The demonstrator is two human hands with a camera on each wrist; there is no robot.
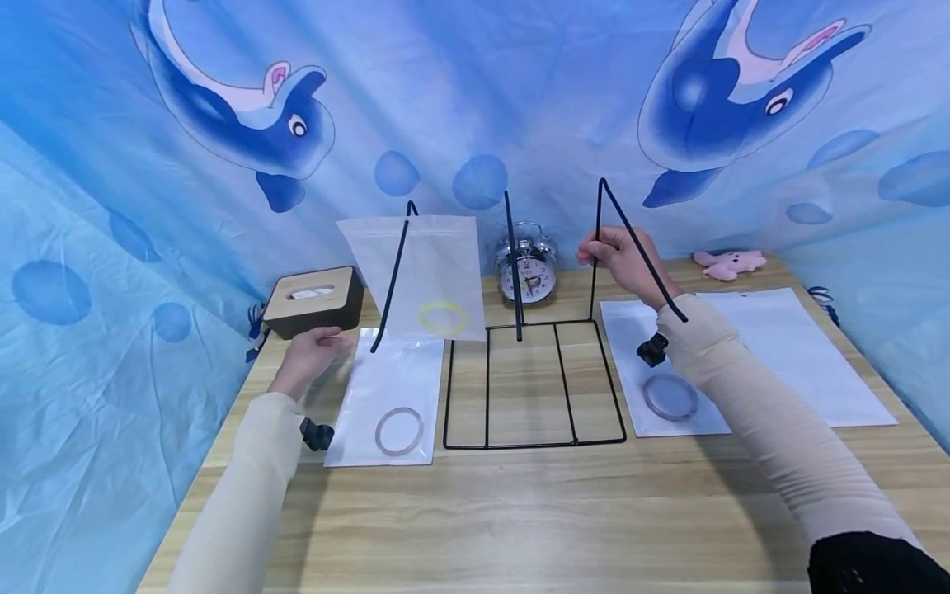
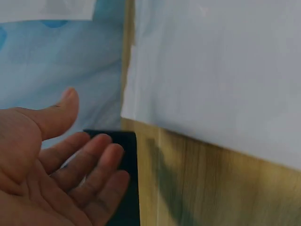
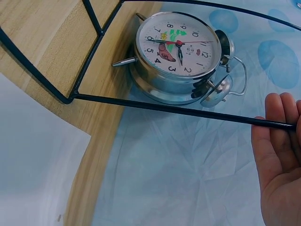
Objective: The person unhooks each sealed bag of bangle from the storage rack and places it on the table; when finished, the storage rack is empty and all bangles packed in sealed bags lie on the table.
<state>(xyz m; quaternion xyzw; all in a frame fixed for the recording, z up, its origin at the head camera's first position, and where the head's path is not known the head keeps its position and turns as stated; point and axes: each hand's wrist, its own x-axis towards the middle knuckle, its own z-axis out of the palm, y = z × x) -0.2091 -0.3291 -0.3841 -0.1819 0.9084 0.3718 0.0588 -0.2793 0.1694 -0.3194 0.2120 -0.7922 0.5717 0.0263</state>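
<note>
A black wire rack [image 1: 536, 446] stands on the wooden table, with bent rods rising from its flat base. My right hand [image 1: 627, 260] pinches its right upright rod [image 3: 188, 110] between thumb and fingers. On the rack's left rod hangs a white translucent bag [image 1: 438, 264] with a yellow ring mark near its bottom. My left hand [image 1: 312, 355] holds nothing; in the left wrist view its fingers [image 2: 101, 160] are loosely bent and the thumb stands apart. Beside it lies a white flat bag [image 1: 371, 396] with a round ring mark.
Behind the rack stands a silver twin-bell alarm clock [image 1: 529, 279]. A tissue box [image 1: 315, 318] sits at the back left. Right of the rack lie another flat bag with a ring [image 1: 670, 398] and a large white sheet [image 1: 801, 355]. A pink plush toy [image 1: 731, 264] rests at the back right.
</note>
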